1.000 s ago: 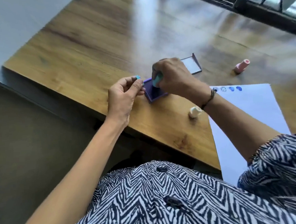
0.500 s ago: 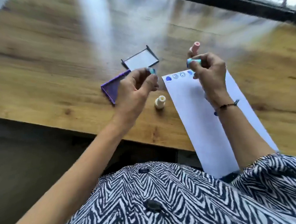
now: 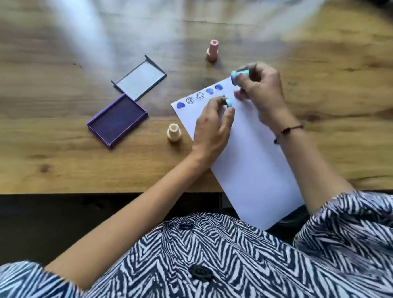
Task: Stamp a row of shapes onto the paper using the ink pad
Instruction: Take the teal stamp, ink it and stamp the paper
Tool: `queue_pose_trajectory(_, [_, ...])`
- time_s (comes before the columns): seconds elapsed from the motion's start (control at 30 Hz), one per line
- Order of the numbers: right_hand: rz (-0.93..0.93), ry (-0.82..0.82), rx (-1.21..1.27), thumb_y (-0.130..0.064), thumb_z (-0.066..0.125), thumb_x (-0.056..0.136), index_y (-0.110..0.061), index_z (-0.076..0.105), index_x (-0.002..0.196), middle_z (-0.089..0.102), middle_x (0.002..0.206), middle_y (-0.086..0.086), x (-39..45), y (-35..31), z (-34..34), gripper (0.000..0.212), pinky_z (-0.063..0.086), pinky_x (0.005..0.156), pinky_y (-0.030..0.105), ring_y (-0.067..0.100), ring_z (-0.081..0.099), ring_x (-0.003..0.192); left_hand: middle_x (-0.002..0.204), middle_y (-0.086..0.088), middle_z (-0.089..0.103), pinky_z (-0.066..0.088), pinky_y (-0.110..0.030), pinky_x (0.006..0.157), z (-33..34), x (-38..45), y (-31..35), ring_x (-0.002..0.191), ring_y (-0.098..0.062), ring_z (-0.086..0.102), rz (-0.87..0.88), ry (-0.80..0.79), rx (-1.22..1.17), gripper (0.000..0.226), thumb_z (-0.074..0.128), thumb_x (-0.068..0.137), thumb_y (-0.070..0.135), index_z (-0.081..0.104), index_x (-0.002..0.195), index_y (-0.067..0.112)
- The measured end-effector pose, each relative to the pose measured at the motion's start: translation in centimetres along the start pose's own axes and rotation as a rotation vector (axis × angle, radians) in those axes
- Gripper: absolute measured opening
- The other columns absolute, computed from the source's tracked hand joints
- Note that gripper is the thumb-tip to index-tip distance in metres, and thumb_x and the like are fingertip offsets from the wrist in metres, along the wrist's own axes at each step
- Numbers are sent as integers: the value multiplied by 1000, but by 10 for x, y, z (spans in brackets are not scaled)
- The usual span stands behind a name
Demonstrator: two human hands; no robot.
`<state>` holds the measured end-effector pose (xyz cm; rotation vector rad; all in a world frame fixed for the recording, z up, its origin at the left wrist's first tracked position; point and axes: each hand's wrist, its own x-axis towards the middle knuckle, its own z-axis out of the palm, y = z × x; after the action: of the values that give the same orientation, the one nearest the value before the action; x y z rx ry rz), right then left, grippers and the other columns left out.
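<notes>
A white sheet of paper lies on the wooden table, with a row of several blue stamped shapes along its top edge. My right hand holds a light blue stamp just above the paper's top right end, past the last shape. My left hand rests over the paper and pinches a small light blue cap. The open purple ink pad sits to the left of the paper.
The ink pad's clear lid lies behind the pad. A cream stamp stands between pad and paper. A pink stamp stands beyond the paper. The table's front edge runs close to my body.
My right hand lifted the blue stamp off the ink pad and carried it right to the paper's top end. My left hand followed onto the paper with the cap.
</notes>
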<state>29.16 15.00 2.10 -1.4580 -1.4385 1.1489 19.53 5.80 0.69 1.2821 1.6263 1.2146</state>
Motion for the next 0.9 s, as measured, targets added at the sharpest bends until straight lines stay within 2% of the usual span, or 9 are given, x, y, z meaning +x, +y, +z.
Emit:
queue_pose_trajectory(0.03, [-103,-25,-243,-16,65,80,-11,65,82,67,80,7,8,-3,0,5,48,71,32,17,57,72,112,-18,60,35,-21,84,0,0,-2,105,-27,54,7,-3,12,29,47,91,15,48,116,1])
queue_pose_trajectory(0.1, [-292,-66,-625,-19,63,79,-6,66,92,67,93,16,21,-9,3,18,41,74,29,26,58,82,110,-17,61,34,-18,81,0,0,-5,103,-26,54,15,-3,20,29,47,91,16,48,116,1])
queue_pose_trajectory(0.2, [-399,-153,-823,-16,60,80,-2,64,96,63,100,22,31,-15,7,21,37,77,31,33,57,93,109,-17,61,35,-20,83,0,0,-5,102,-26,55,21,1,41,30,48,90,15,48,117,1])
queue_pose_trajectory(0.4, [-453,-214,-958,-11,55,78,-3,64,95,61,100,22,32,-12,5,21,40,76,36,35,56,93,113,-17,61,39,-32,93,0,0,-3,108,-27,55,24,-6,45,31,49,90,15,48,117,0])
queue_pose_trajectory(0.73, [-483,-225,-1015,-11,56,80,-3,62,97,59,101,22,35,-9,8,20,43,73,37,37,57,91,125,-15,56,40,-32,99,-1,0,-3,115,-25,53,28,-14,22,31,50,90,13,48,117,-1])
queue_pose_trajectory(0.9, [-468,-239,-1021,-11,56,81,-5,62,98,59,103,21,36,-10,9,20,44,74,38,38,57,92,125,-15,56,36,-26,96,-1,1,-5,116,-25,52,43,-7,37,30,50,89,13,48,116,-2])
